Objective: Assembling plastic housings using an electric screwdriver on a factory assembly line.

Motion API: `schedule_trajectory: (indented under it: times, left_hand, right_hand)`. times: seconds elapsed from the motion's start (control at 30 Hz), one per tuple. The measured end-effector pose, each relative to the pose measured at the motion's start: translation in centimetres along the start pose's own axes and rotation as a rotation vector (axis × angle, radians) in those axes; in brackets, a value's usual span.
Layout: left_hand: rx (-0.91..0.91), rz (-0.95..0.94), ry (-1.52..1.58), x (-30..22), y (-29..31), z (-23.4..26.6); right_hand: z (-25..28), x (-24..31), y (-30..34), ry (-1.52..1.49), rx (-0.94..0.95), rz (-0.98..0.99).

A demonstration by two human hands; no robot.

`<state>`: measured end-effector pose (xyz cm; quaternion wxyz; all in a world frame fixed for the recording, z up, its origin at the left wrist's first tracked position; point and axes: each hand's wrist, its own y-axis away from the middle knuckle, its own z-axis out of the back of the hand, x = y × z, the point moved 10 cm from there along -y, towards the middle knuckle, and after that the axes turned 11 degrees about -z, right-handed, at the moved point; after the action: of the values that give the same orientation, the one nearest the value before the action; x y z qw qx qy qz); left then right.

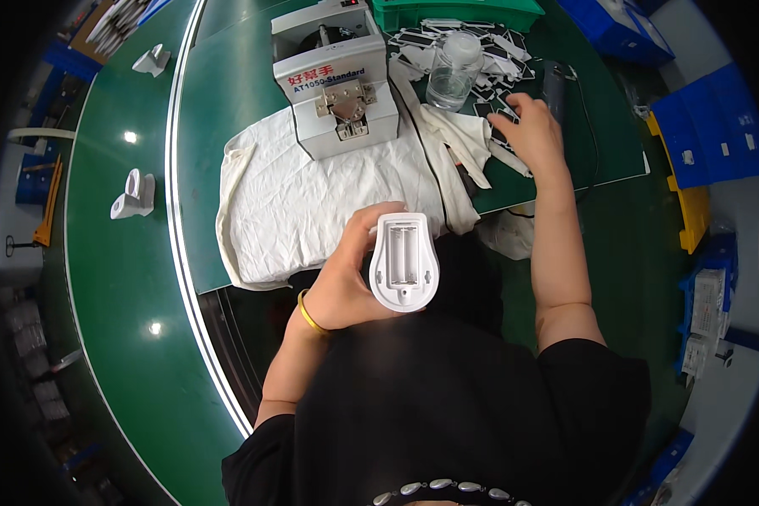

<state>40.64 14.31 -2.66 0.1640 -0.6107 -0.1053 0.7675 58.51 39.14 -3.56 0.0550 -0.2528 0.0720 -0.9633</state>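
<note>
My left hand [343, 270] is closed around a white plastic housing [379, 291] and holds it in front of my body. The open battery compartment [405, 253] of the housing faces up, with metal contacts at its ends and no batteries inside. My right hand [533, 135] is stretched out to the far right, thumb and forefinger apart, at the near edge of a pile of flat white and black parts [502, 63]. Nothing shows between its fingers. Left of that hand stands a clear plastic bottle [451, 84] with a whitish lid.
A grey-white bench machine [346, 126] stands at the back on a white cloth [312, 211]. Behind the pile is a green bin [455, 12]. A dark handheld tool [554, 88] lies right of my right hand. Two white housings [135, 196] sit on the green surface at left. Blue bins [713, 131] line the right.
</note>
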Motion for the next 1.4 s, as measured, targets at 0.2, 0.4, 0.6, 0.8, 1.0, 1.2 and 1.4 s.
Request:
schedule_trajectory:
  times: [0.2,0.4,0.6,0.8,1.0,1.2,1.4]
  left_hand:
    - [-0.234,0.127,0.244,2.9,1.4,1.6]
    - [-0.330,0.161,0.439,5.8,2.6,2.7]
    - [-0.279,0.231,0.696,6.7,2.9,0.9]
    - [-0.349,0.207,0.968,5.9,3.7,1.8]
    - [-0.519,0.216,0.883,7.6,4.2,4.7]
    - [-0.541,0.126,0.743,7.2,2.8,2.9]
    - [-0.480,0.120,0.900,6.0,2.7,2.3]
  right_hand:
    - [-3.4,-1.3,-0.6,0.120,0.091,-0.132]
    - [-2.1,-0.7,-0.3,0.153,-0.026,-0.073]
    - [-2.7,-1.9,-0.8,0.100,0.035,-0.011]
    - [1.6,-2.4,-0.4,-0.044,-0.211,-0.018]
    - [2.1,5.8,7.1,-1.337,0.370,0.028]
    - [-1.9,12.9,14.9,-1.527,0.879,0.103]
    - [-4.0,13.0,14.2,-1.620,1.038,-0.059]
